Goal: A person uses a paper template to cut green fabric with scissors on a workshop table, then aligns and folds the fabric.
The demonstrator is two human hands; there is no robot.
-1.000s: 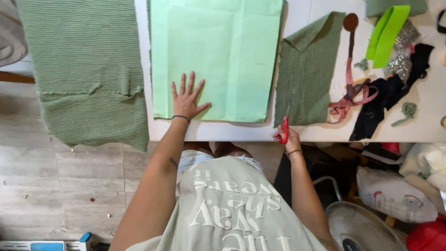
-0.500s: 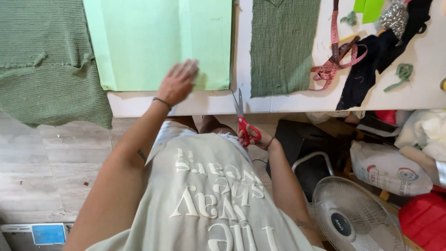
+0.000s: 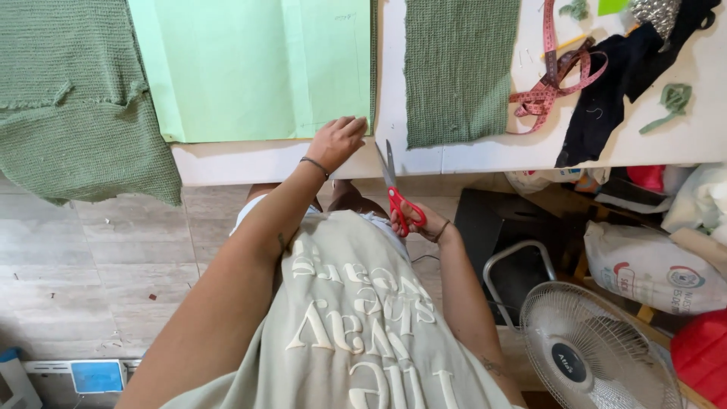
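Observation:
A large light green paper sheet (image 3: 250, 68) lies on the white table (image 3: 469, 155), over green knit fabric at its right edge. My left hand (image 3: 337, 140) pinches the sheet's lower right corner with curled fingers. My right hand (image 3: 416, 221), below the table edge, grips red-handled scissors (image 3: 395, 189). Their blades point up toward the table edge just right of the paper corner. A second piece of green knit fabric (image 3: 458, 68) lies flat to the right of the paper.
Green knit cloth (image 3: 72, 106) hangs over the table's left end. A pink measuring tape (image 3: 553, 79), black fabric (image 3: 606, 98) and green scraps (image 3: 670, 98) lie at the right. Under the table stand a white fan (image 3: 598, 348), a white sack (image 3: 651, 265) and a red object (image 3: 700, 352).
My left hand slid from flat on the paper to its lower right corner. My right hand brought the scissors left, blades now pointing up at the table edge. The view shifted.

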